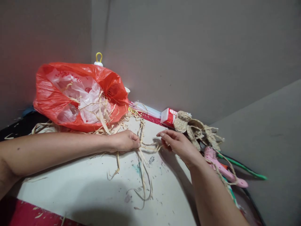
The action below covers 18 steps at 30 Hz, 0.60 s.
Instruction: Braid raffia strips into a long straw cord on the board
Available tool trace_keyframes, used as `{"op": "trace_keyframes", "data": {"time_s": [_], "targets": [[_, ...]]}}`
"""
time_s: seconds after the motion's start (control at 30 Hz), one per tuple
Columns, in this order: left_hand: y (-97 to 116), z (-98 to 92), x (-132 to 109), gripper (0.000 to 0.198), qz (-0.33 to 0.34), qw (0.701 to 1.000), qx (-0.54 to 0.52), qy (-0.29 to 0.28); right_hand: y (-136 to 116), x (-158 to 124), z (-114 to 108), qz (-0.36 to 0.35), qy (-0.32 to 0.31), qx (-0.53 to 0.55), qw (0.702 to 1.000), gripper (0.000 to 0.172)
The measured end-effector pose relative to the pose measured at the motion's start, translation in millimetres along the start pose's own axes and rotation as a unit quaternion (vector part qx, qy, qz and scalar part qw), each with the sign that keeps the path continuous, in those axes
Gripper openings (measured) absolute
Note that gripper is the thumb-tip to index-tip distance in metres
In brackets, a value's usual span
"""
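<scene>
My left hand pinches a bundle of pale dried fibre strands at the middle of the white table. A braided length runs up from those fingertips, and loose strands hang down toward me. One strand bends right, toward my right hand. The fingers of that hand are curled, with thumb and forefinger close together; the strand's end reaches them, though its hold is hard to make out.
A red plastic bag with fibre scraps stands at the back left. Along the back right lie a red and white box, woven coils and a pink glue gun with cords. A grey wall rises behind.
</scene>
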<state>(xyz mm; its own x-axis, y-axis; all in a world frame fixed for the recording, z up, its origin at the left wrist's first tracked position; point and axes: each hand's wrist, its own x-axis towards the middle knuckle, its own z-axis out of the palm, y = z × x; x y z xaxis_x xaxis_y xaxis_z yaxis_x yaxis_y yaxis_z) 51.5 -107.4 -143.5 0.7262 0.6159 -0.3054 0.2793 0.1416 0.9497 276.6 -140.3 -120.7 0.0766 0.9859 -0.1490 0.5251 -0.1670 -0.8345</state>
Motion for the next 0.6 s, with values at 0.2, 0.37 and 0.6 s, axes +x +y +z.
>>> {"op": "trace_keyframes", "data": {"time_s": [0.2, 0.37, 0.6], "targets": [[-9, 0.5, 4, 0.013, 0.021, 0.999, 0.035, 0.012, -21, -5, 14, -0.047, 0.112, 0.037, 0.992, 0.036], [-10, -0.5, 3, 0.015, 0.031, 0.997, 0.069, 0.029, -54, 3, 30, -0.07, 0.075, -0.014, 0.995, 0.034], [-13, 1.6, 9, 0.008, 0.089, 0.984, 0.148, 0.052, -115, 31, 101, -0.201, 0.01, -0.131, 0.971, 0.026]]}}
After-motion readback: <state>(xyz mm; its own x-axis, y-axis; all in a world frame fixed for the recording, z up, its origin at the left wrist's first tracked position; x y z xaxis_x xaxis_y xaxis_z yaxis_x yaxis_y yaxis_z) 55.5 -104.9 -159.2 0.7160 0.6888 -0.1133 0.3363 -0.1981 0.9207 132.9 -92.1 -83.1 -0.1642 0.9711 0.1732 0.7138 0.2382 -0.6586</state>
